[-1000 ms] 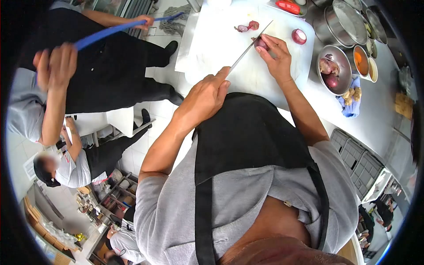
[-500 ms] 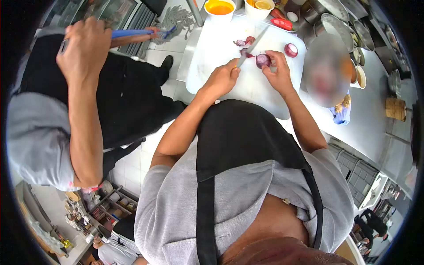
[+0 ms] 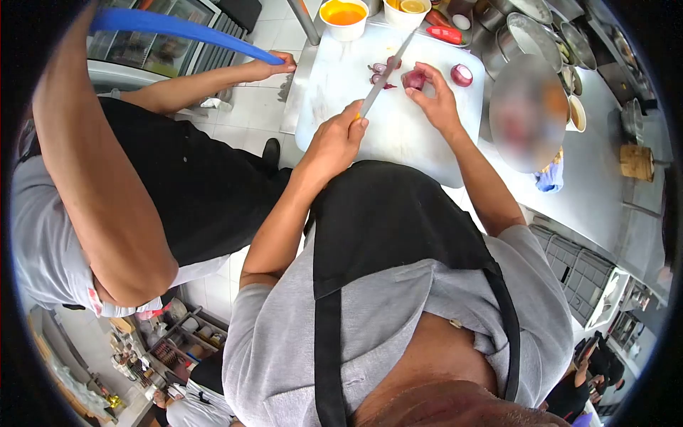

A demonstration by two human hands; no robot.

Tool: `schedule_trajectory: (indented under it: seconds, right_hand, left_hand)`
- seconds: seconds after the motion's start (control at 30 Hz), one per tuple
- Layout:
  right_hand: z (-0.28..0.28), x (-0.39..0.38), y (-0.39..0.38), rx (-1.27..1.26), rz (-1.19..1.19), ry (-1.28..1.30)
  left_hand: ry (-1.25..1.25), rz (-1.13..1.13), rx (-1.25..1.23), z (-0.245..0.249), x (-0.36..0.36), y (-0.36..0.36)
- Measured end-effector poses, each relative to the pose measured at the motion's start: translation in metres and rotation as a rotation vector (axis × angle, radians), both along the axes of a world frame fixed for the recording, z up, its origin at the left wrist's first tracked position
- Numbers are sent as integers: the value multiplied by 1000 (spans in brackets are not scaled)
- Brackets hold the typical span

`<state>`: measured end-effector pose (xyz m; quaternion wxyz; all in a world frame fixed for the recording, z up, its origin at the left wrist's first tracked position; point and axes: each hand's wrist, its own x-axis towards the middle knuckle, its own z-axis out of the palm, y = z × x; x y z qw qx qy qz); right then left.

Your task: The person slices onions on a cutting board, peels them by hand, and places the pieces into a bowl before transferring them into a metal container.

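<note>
My left hand [image 3: 333,146] is wrapped round the handle of a kitchen knife [image 3: 383,80], whose blade points up and to the right over the white cutting board [image 3: 320,107]. A red onion [image 3: 413,80] sits in the fingers of my right hand [image 3: 437,99], just right of the blade. Purple onion skins and cut pieces [image 3: 380,77] lie beside and partly behind the knife. Farther right on the board rests another red onion [image 3: 462,75], its pale cut end showing.
A co-worker in a black apron [image 3: 192,178] stands close on my left, holding a blue pole [image 3: 192,30]. Behind the board are a tub of orange liquid [image 3: 343,18], a tub with lemon [image 3: 407,11] and red peppers [image 3: 445,34]. Metal pots [image 3: 530,43] crowd the right.
My knife hand has shifted down and left, with the blade now apart from my right hand. The onion has turned and moved slightly up-left. The co-worker's arms and blue pole have moved.
</note>
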<state>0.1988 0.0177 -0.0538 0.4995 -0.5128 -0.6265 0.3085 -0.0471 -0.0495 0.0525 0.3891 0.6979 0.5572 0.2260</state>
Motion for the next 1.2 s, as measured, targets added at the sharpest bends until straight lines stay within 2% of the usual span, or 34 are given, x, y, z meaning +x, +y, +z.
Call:
schedule_trajectory:
  seconds: [0.13, 0.37, 0.47, 0.57, 0.7, 0.8, 0.97, 1.03, 1.2]
  right_hand:
    - [2, -6, -15, 179, -82, -132]
    - [-3, -8, -15, 159, -134, -185]
    - [-5, -8, -13, 148, -146, -188]
    - [-5, -7, -12, 167, -138, -195]
    - [-6, -8, -10, 179, -133, -196]
    - [-7, -7, -10, 183, -138, -171]
    - [-6, -7, -11, 193, -125, -197]
    - [0, -6, -11, 230, -144, -211]
    - [8, 7, -23, 178, -144, -282]
  left_hand:
    - [81, -46, -18, 13, -9, -20]
    - [102, -107, -30, 28, -14, -38]
    - [169, -142, 92, 28, -16, -37]
    - [149, -163, -54, 36, -14, -28]
    - [124, -141, -64, 35, -6, -17]
    - [125, -150, -28, 23, -1, -13]
    - [46, -140, 126, -53, 47, 37]
    - [19, -129, 194, -59, 56, 47]
    - [23, -70, 64, -56, 39, 37]
